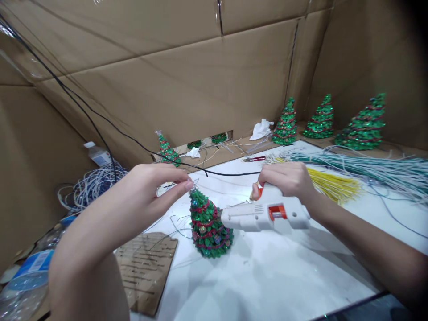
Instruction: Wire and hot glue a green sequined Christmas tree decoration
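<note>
And there's the small green tree, upright on the white tabletop, just toward six o'clock from centre! At its eleven o'clock, the left hand arches over, wrist bent, thumb and forefinger pinched together on the silvery tip, the forearm slanting up from seven. Over at two, the right hand is wrapped firmly round the white glue gun, fingers curled by the orange trigger. Nozzle's right at the tree's three-o'clock side; can't tell whether it's touching!
</note>
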`<control>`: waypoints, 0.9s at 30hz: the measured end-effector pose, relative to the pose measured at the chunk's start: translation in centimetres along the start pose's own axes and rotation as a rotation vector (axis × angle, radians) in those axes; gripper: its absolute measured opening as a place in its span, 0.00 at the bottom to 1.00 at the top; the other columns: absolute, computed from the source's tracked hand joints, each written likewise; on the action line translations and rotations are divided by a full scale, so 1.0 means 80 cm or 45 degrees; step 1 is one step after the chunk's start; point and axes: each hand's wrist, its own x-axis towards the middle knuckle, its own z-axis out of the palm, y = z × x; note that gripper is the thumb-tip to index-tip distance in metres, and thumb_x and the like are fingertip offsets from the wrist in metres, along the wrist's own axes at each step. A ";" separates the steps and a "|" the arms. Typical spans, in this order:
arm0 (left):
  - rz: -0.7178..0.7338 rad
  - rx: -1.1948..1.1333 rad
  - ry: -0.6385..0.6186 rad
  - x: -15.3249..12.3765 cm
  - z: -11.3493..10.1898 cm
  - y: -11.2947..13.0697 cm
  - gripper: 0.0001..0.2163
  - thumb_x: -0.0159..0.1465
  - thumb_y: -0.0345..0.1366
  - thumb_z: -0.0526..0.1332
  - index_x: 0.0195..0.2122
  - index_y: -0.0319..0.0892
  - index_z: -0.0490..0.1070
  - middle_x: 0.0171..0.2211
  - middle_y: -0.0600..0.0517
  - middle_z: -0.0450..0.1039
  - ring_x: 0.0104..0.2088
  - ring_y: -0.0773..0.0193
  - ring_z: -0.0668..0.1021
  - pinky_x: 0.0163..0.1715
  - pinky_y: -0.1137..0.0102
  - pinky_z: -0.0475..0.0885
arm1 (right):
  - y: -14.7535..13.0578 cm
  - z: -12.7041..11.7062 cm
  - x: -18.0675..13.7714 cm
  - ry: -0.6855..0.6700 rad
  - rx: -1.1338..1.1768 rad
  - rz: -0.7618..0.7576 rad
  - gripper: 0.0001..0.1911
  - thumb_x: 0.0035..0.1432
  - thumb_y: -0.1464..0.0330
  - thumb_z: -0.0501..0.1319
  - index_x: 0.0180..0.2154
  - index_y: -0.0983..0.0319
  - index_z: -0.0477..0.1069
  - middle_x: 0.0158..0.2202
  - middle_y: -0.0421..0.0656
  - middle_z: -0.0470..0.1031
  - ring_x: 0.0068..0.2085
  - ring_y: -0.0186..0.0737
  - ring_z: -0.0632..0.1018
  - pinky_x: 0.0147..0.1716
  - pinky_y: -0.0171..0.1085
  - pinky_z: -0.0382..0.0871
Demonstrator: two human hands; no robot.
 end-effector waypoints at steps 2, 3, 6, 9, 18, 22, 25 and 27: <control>-0.010 0.008 0.001 0.000 0.000 0.000 0.15 0.65 0.47 0.54 0.38 0.45 0.77 0.37 0.51 0.78 0.35 0.61 0.77 0.34 0.70 0.71 | 0.001 0.000 -0.001 -0.002 -0.003 0.001 0.10 0.54 0.72 0.56 0.21 0.61 0.64 0.18 0.36 0.62 0.21 0.31 0.63 0.23 0.34 0.50; -0.014 0.013 0.002 0.000 0.000 0.000 0.15 0.65 0.47 0.53 0.38 0.45 0.77 0.37 0.51 0.78 0.35 0.61 0.77 0.34 0.70 0.71 | 0.001 0.000 -0.001 -0.001 -0.005 0.003 0.10 0.54 0.72 0.57 0.21 0.61 0.64 0.18 0.36 0.62 0.21 0.31 0.62 0.23 0.34 0.50; -0.018 0.027 0.002 -0.001 0.000 0.000 0.15 0.65 0.47 0.53 0.38 0.45 0.76 0.37 0.51 0.78 0.35 0.61 0.77 0.34 0.70 0.71 | 0.001 0.000 -0.002 -0.009 -0.012 0.012 0.10 0.55 0.71 0.58 0.22 0.61 0.64 0.19 0.36 0.63 0.21 0.31 0.62 0.24 0.34 0.50; -0.013 0.027 0.001 0.000 0.001 -0.001 0.15 0.65 0.47 0.53 0.38 0.45 0.76 0.37 0.51 0.78 0.36 0.61 0.77 0.34 0.70 0.71 | 0.002 0.001 -0.003 -0.015 -0.013 0.005 0.10 0.55 0.71 0.58 0.22 0.61 0.64 0.19 0.36 0.63 0.21 0.31 0.63 0.24 0.34 0.50; -0.011 0.024 0.009 -0.001 -0.001 -0.001 0.15 0.65 0.47 0.54 0.39 0.46 0.77 0.37 0.51 0.78 0.36 0.62 0.77 0.35 0.70 0.72 | 0.003 -0.001 -0.003 -0.022 -0.006 -0.027 0.11 0.57 0.72 0.57 0.23 0.61 0.64 0.19 0.36 0.64 0.21 0.31 0.64 0.24 0.34 0.51; -0.005 0.023 0.010 0.000 0.000 -0.001 0.15 0.65 0.47 0.54 0.39 0.46 0.77 0.37 0.51 0.78 0.36 0.62 0.77 0.34 0.70 0.72 | 0.001 -0.002 -0.001 -0.021 -0.009 -0.027 0.10 0.56 0.72 0.57 0.23 0.61 0.64 0.18 0.36 0.63 0.21 0.32 0.63 0.23 0.35 0.50; -0.004 0.018 0.005 0.000 0.001 -0.001 0.15 0.65 0.47 0.54 0.39 0.46 0.77 0.37 0.51 0.78 0.36 0.61 0.77 0.35 0.70 0.72 | 0.000 -0.002 0.000 -0.019 -0.010 -0.018 0.10 0.56 0.73 0.56 0.22 0.61 0.63 0.18 0.36 0.63 0.20 0.32 0.63 0.23 0.34 0.50; -0.008 0.015 -0.001 -0.001 0.000 0.000 0.15 0.65 0.47 0.54 0.39 0.46 0.77 0.37 0.51 0.78 0.36 0.61 0.77 0.35 0.70 0.72 | 0.000 -0.002 0.001 -0.030 -0.003 -0.014 0.11 0.57 0.73 0.56 0.22 0.61 0.63 0.18 0.36 0.63 0.20 0.31 0.63 0.23 0.34 0.51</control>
